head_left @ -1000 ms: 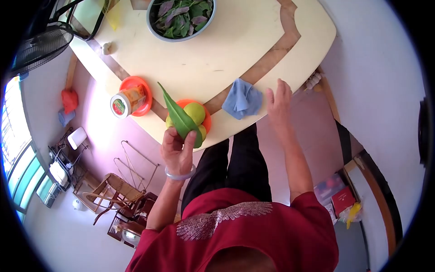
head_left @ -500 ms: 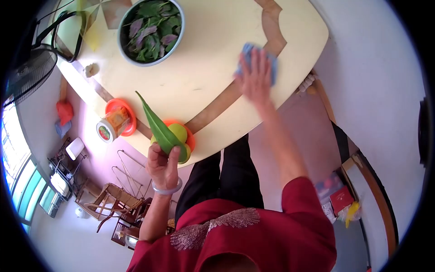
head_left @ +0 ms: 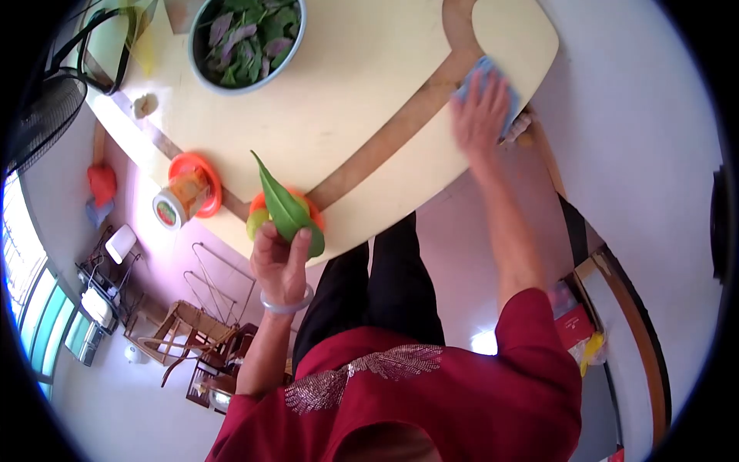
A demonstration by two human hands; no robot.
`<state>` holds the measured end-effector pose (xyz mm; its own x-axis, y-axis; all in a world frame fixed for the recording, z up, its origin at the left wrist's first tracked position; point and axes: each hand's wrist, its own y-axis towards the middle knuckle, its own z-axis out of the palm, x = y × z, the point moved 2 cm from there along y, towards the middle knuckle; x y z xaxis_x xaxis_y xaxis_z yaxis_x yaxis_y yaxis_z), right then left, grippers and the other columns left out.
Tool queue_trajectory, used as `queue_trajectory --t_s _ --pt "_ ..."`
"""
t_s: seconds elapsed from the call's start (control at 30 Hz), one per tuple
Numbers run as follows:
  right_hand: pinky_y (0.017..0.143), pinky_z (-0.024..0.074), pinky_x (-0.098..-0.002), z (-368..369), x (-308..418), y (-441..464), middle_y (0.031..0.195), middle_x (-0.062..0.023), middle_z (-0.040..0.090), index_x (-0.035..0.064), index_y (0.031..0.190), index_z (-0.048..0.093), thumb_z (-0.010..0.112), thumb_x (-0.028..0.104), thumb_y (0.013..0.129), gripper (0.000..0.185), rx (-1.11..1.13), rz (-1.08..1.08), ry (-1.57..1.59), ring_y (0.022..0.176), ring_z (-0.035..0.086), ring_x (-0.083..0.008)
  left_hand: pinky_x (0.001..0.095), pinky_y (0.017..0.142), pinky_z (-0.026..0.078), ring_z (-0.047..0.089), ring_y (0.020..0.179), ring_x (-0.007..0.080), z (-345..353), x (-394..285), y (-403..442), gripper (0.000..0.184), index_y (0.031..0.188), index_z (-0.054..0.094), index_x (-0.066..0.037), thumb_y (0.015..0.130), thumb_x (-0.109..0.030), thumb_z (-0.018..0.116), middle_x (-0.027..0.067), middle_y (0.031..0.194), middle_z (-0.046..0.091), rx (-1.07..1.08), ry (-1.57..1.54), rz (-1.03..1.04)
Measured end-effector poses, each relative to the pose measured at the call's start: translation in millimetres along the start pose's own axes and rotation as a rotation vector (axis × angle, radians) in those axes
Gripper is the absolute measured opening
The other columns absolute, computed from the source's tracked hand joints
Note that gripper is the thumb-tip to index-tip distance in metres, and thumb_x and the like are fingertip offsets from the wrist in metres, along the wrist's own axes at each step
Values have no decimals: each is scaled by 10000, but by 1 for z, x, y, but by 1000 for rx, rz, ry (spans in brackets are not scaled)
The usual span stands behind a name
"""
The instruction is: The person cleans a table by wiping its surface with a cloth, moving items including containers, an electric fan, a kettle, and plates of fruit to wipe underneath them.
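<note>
My left hand (head_left: 279, 262) pinches a long green leaf (head_left: 282, 204) between thumb and fingers, its tip pointing up and away. Behind the leaf, green-yellow fruits (head_left: 258, 222) rest on an orange plate (head_left: 318, 218) at the table's near edge. My right hand (head_left: 479, 123) lies over a blue cloth (head_left: 511, 102) at the table's right edge, fingers spread a little and pressing it down. To the left, a jar (head_left: 181, 199) with a white lid lies tilted on another orange plate (head_left: 213, 179).
A grey bowl (head_left: 299, 48) of green and purple leaves stands on the cream table (head_left: 369, 85). A pale lump (head_left: 144, 105) lies at the left, near a black-framed object (head_left: 125, 54) and a fan (head_left: 50, 119). A rattan chair (head_left: 188, 331) stands lower left.
My right hand has come down onto the blue cloth and moved it away and rightward to the table's edge. My left hand still holds the leaf. The camera view has shifted.
</note>
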<state>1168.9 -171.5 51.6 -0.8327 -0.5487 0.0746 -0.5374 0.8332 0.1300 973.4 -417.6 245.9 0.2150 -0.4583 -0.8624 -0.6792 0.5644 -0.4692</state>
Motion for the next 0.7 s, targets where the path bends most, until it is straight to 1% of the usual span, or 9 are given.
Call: queue_trajectory --t_s 0.07,0.17,0.23,0.33,0.43,0.53,0.57,0.67,0.7 --pt "1021 204 -552 -18 52 -60 1374 -221 288 69 1317 370 478 427 838 608 124 -98 143 1270 228 -443 254 763 460 564 850 110 -10 0 -11 167 971 513 -11 821 14 581 53 942 593 -11 21 21" --pt "1026 226 -522 -22 116 -148 1394 -132 304 105 1232 487 605 385 758 563 281 -247 295 1292 231 -376 230 679 455 564 765 101 -23 3 -25 153 975 530 0 832 -25 578 47 869 594 -19 33 111" --pt "1020 264 -465 -30 142 -191 1381 -84 341 107 1137 556 612 334 749 453 191 -386 378 1295 254 -293 220 666 447 554 752 91 -33 5 -37 162 978 529 -1 827 -16 583 35 854 585 -15 11 125" --pt "965 353 -379 -33 160 -233 1287 -89 443 85 1107 573 611 203 762 367 168 -582 519 1236 349 -272 215 677 448 543 748 84 -48 6 -56 166 929 491 -7 810 29 601 29 860 561 -14 26 100" --pt "932 386 -349 -56 173 -248 1207 -121 500 52 1122 559 591 146 786 350 473 -447 920 1165 431 -282 210 657 445 533 730 79 -61 9 -68 160 917 489 -2 809 25 604 17 820 537 -11 37 122" --pt "916 397 -354 -79 166 -220 1124 -164 540 14 1132 536 573 137 813 344 693 -80 1356 1067 505 -313 209 648 445 529 722 77 -66 9 -74 155 911 489 3 810 23 605 17 810 528 -14 34 151" --pt "901 406 -369 -84 163 -203 1076 -187 558 -3 1157 507 567 170 827 377 653 -81 1290 1006 534 -337 208 645 444 529 722 76 -67 9 -75 153 912 490 2 811 25 603 17 813 527 -20 28 147" --pt "903 396 -350 -70 152 -152 1093 -187 544 8 1208 474 562 247 842 446 1034 -101 1253 1071 501 -311 206 638 443 530 720 76 -63 6 -75 150 913 492 2 812 29 599 18 823 524 -38 -5 140" --pt "905 394 -359 -71 147 -128 1094 -188 543 -9 1196 477 557 223 841 432 979 -146 1114 1065 501 -316 205 636 443 531 718 76 -60 5 -74 149 913 493 2 812 31 598 19 826 523 -44 -29 145"
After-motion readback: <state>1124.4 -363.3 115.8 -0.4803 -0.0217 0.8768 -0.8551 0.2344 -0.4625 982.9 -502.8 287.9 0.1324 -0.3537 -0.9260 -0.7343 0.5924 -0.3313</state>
